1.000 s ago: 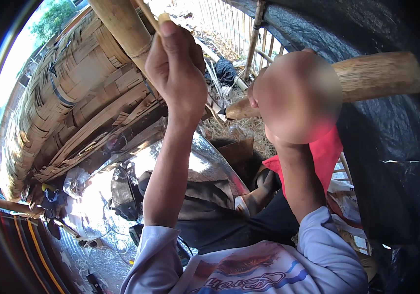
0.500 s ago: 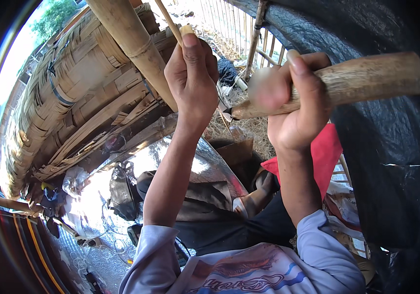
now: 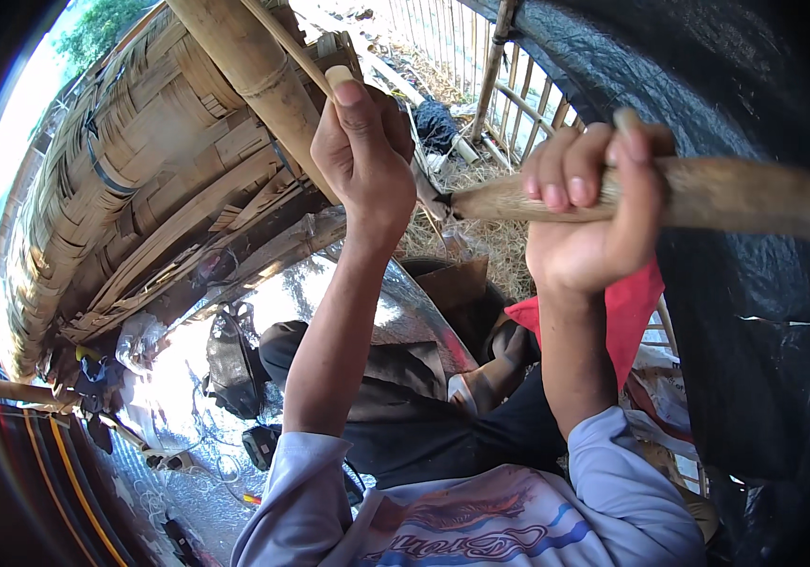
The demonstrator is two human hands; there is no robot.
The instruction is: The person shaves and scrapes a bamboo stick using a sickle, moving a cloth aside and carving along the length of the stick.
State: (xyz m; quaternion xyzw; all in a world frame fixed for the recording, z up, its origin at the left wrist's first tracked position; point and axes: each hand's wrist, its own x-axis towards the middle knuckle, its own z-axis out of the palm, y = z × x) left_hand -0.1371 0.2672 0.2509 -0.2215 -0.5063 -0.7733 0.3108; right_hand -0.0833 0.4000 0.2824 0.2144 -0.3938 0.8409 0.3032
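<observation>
Your left hand is raised in front of you, fingers curled shut around a thin bamboo strip that runs up and to the left from your fist, with your thumb laid straight along it and the thumbnail at the top. Just beside that strip, on its left, a thick bamboo pole slants across the upper middle of the view; the back of your hand sits close against it, but you cannot tell whether it touches.

Your right hand is wrapped tight around the wooden handle of a tool, 4 fingers folded over the top and the thumb up along the far side. The handle runs out to the right, thick and rounded at that end. At its narrow left end a dark blade starts, and it meets the heel of your left hand; most of the blade is hidden behind that hand.

Behind the pole, on the left, stands a woven bamboo wall of flat strips. A black tarp fills the right side, with a fence of thin slats and dry straw on the ground between them. A red cloth lies under your right wrist. Below, your knees in dark trousers are bent.
</observation>
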